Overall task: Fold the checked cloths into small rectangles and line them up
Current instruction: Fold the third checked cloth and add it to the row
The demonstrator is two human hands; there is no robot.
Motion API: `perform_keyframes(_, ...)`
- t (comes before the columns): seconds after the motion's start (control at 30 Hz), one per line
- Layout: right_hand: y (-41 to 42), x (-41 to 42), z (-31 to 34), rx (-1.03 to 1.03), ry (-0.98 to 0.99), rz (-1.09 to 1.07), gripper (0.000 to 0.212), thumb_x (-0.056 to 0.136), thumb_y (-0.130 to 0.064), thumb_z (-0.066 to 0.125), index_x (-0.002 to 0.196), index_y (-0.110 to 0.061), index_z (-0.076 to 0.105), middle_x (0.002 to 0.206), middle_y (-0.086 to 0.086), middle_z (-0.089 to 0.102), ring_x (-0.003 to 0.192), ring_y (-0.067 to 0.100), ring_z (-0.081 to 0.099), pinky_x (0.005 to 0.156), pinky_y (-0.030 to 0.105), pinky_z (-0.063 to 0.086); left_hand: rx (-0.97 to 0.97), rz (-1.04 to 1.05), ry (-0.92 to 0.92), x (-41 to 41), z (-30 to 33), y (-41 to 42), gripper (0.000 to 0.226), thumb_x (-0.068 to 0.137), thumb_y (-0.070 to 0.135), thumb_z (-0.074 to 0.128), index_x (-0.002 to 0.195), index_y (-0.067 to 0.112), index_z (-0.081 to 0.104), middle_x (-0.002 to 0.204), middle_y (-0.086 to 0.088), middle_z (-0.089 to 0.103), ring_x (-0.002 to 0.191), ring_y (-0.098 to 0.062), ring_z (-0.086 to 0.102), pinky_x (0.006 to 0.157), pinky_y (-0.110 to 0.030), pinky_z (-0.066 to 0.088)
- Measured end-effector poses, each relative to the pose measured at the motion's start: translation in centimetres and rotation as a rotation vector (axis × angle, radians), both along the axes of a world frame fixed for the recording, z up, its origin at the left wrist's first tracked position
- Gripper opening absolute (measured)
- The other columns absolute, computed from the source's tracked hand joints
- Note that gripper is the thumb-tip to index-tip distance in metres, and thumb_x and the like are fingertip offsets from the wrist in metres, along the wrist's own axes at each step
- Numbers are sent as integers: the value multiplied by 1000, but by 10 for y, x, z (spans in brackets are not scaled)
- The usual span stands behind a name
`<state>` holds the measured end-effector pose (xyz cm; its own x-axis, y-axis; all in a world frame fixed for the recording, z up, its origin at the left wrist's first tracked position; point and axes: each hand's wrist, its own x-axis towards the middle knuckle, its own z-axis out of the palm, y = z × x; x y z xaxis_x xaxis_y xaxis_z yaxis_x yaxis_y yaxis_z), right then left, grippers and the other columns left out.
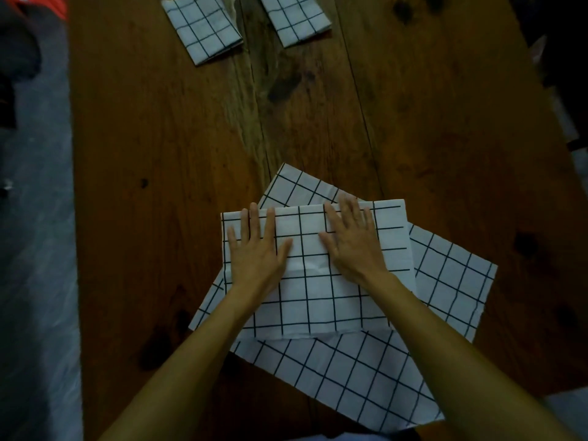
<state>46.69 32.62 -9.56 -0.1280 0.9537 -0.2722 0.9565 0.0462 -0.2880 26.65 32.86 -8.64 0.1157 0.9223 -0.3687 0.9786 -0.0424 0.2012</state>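
Now we are pressing both hands flat on a checked cloth (318, 281) that is lying near our edge of the wooden table (143, 154). Our left hand (254, 249) is resting on the cloth's left part with its fingers straight and spread, gripping nothing. Our right hand (353, 240) is lying on the upper right part in the same way, fingers straight and released, palm down. Between the two hands a strip of white fabric with black grid lines is showing, with a small wrinkle just below the thumbs.

This top cloth is sitting roughly square to us, and its far edge is looking doubled over (we cannot tell how many layers it has). Beneath it a second checked cloth (445, 281) is lying open and turned at an angle, so its corners are sticking out past the top one on the far side, on the right and toward us; its near part is reaching the table's edge.

At the far end of the table two small folded rectangles are lying side by side, well apart from our hands: the left folded cloth (202, 27) and the right folded cloth (296, 19), with a gap of bare wood between them. Both are running past the top of the view.

To the left of the table a grey floor (35, 281) is showing.
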Motion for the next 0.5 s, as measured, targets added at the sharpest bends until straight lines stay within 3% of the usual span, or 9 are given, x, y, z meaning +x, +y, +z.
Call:
perform_keyframes(0.13, -8, 6, 0, 37, -68, -60, 68, 94, -55, 12, 152, -20, 10, 160, 9, -4, 147, 25, -9, 117, 44, -9, 74, 13, 53, -9, 2, 0, 65, 97, 55, 13, 151, 22, -4, 157, -11, -12, 144, -26, -15, 115, -50, -8)
perform_keyframes(0.27, 3, -35, 8, 104, 63, 82, 57, 100, -37, 21, 150, -13, 8, 158, 7, -3, 147, 22, -7, 118, 44, -5, 123, -132, -54, 18, 2, 7, 60, 97, 43, 12, 149, 18, -5, 156, -9, -16, 144, -23, -15, 117, -46, -7)
perform_keyframes(0.37, 12, -52, 4, 22, 124, 78, 58, 98, -41, 9, 148, -14, -1, 159, 8, -3, 147, 20, -7, 119, 38, -8, 57, -114, -62, 22, -5, 10, 62, 96, 46, 2, 149, 18, -12, 155, -7, -22, 143, -20, -22, 117, -44, -9)
perform_keyframes(0.5, 4, -4, -7, 49, -24, -82, 62, 98, -48, 11, 151, -16, 2, 160, 7, -4, 147, 21, -9, 118, 37, -9, 52, -3, -41, -18, -11, 8, 62, 97, 54, 10, 149, 28, -11, 156, -3, -20, 142, -16, -22, 117, -43, -9)
